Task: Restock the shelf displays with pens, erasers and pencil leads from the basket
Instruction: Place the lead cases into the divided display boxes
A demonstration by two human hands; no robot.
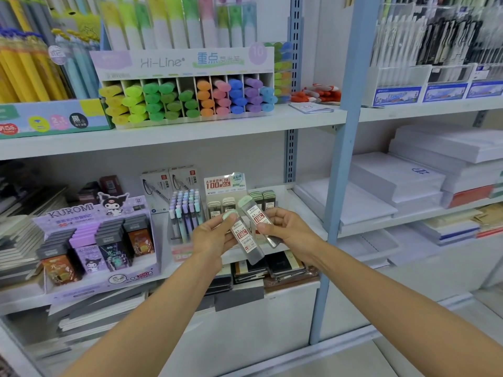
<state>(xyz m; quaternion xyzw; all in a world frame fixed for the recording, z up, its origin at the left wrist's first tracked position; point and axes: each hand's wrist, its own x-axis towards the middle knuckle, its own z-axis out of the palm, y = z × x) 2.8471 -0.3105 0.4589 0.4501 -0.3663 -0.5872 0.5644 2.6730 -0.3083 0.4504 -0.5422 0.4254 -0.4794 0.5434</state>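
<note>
Outstretched hands (211,235) (283,227) around lead cases (243,236) (257,217)

Your head camera looks forward and slightly down, close to the middle shelf's (174,137) front edge.

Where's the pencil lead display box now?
Head view, centre: the pencil lead display box sits on the middle shelf, right of the pastel pen rack, behind the left hand and right hand.

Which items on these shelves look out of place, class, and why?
The red-and-white items lie in a loose heap on the upper shelf, right of the highlighter display, in no box. What they are is too blurred to tell.
</note>
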